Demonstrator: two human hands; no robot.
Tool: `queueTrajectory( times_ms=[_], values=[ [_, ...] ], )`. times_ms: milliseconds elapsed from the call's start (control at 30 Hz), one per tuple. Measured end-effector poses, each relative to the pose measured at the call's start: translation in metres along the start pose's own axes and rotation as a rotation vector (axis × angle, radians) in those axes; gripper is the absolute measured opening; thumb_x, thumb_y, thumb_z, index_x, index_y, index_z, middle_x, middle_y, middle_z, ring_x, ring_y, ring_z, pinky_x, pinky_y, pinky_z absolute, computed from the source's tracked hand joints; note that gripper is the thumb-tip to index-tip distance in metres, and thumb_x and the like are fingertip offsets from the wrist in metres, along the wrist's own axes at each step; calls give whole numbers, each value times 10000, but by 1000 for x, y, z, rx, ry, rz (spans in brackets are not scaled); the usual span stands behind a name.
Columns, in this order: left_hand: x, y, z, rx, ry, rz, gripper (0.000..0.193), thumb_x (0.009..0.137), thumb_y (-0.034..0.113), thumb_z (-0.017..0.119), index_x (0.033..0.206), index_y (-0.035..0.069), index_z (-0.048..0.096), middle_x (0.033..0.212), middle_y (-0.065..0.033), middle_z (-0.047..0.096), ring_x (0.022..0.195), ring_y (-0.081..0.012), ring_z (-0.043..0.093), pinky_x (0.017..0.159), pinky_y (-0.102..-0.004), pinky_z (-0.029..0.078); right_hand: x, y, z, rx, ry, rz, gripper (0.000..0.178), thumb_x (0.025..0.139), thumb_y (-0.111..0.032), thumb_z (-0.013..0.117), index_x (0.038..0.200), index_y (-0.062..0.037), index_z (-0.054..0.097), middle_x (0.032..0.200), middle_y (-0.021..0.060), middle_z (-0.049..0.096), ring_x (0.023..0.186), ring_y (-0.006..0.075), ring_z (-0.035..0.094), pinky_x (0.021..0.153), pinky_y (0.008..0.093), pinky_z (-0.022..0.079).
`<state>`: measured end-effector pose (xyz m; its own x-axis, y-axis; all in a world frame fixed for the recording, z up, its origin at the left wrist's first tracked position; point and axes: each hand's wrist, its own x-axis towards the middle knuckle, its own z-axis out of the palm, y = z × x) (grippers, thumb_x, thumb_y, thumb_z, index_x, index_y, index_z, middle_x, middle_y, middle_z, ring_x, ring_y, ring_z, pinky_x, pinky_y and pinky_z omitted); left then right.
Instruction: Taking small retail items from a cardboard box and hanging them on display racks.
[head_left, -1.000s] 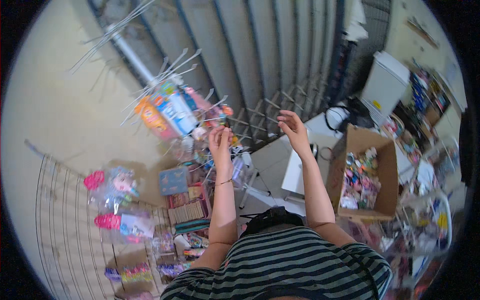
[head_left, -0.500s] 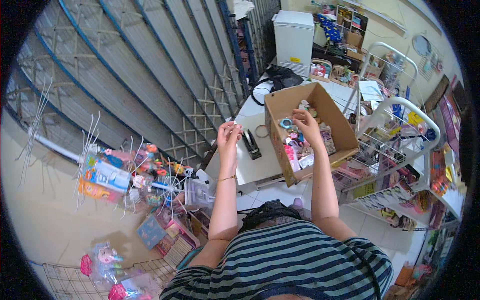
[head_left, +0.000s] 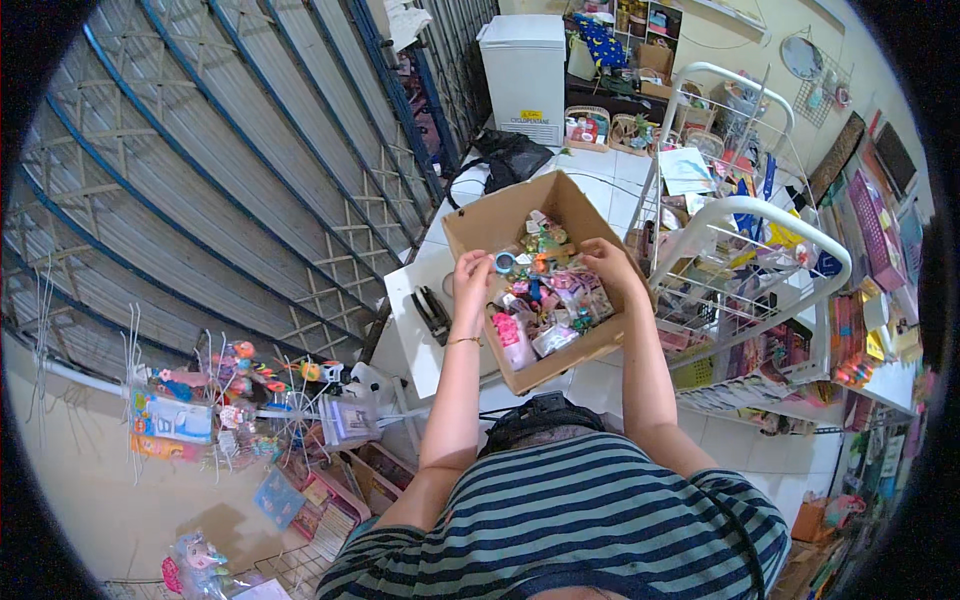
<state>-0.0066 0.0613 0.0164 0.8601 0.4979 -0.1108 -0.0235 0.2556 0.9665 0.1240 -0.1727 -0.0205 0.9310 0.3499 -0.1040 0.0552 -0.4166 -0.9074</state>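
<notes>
An open cardboard box (head_left: 545, 375) stands in front of me, filled with small bagged trinkets (head_left: 575, 295) in pink, purple, green and orange. My left hand (head_left: 472, 285) is at the box's left wall, fingers pinched together beside a light-blue ring (head_left: 505, 263). What those fingertips hold, if anything, is too small to make out. Over the right part of the box, my right hand (head_left: 610, 266) has its fingers bent and drawn together above the trinkets. Whatever lies between them is hidden.
Left of the box, a black tape dispenser (head_left: 431, 314) sits on a white surface (head_left: 408, 345). A white wire rack cart (head_left: 690, 230) stands close on the right. Wire hooks with hanging goods (head_left: 230, 400) are at the left, and a white chest freezer (head_left: 525, 80) is behind.
My view has turned right, so the box appears further left. My left hand has come from above the white surface to the box's left side. My right hand has shifted rightward within the box.
</notes>
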Motion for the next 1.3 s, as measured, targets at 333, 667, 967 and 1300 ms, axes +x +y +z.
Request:
queueTrajectory(
  times_ms=[333, 667, 967, 1300],
  values=[
    [66, -120, 30, 24, -10, -224, 223, 821, 199, 580, 988, 84, 486, 806, -40, 573, 692, -112, 557, 521, -236, 419, 88, 56, 31, -260, -323, -40, 360, 707, -198, 646, 1029, -48, 591, 931, 138, 627, 833, 228, 602, 748, 323, 470],
    [71, -183, 35, 275, 39, -200, 226, 783, 176, 586, 952, 52, 500, 802, -45, 556, 698, -111, 537, 559, -225, 396, 89, 94, 81, -902, -267, 23, 264, 730, -157, 576, 973, -64, 618, 923, 178, 618, 900, 314, 597, 771, 409, 482],
    [74, -169, 29, 243, 97, -193, 222, 799, 119, 559, 994, 32, 497, 828, -46, 562, 657, -109, 535, 553, -217, 413, 85, 92, 89, -840, -312, -174, 323, 737, -189, 589, 1052, -129, 544, 869, 153, 618, 893, 313, 577, 788, 415, 460],
    [72, -164, 22, 41, 38, -361, 240, 838, 162, 536, 1052, 62, 492, 923, -59, 579, 788, -162, 590, 663, -255, 454, 93, 81, 79, 657, -563, 173, 251, 857, -322, 470, 849, -77, 521, 644, -4, 494, 593, 89, 461, 547, 237, 380]
  ],
)
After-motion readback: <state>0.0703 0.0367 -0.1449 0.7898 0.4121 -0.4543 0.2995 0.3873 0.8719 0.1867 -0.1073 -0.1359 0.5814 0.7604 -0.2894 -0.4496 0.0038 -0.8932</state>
